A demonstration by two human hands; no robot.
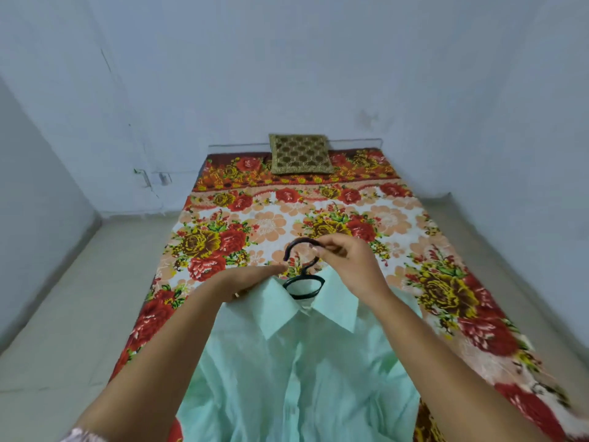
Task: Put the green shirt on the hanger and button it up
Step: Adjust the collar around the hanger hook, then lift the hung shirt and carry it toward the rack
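The pale green shirt [296, 362] hangs on a black hanger [302, 282], held up over the bed in front of me, collar up and front placket facing me. My right hand [347, 263] pinches the hanger's hook at its top. My left hand [245, 279] lies flat, fingers together, against the shirt's left shoulder by the collar. The hanger's shoulders are hidden inside the shirt. Whether the buttons are done up is not clear.
A bed with a red, yellow and peach floral cover [318, 218] stretches ahead. A gold patterned cushion [299, 153] leans at its head against the white wall. Pale floor [79, 298] runs along the bed's left and right sides.
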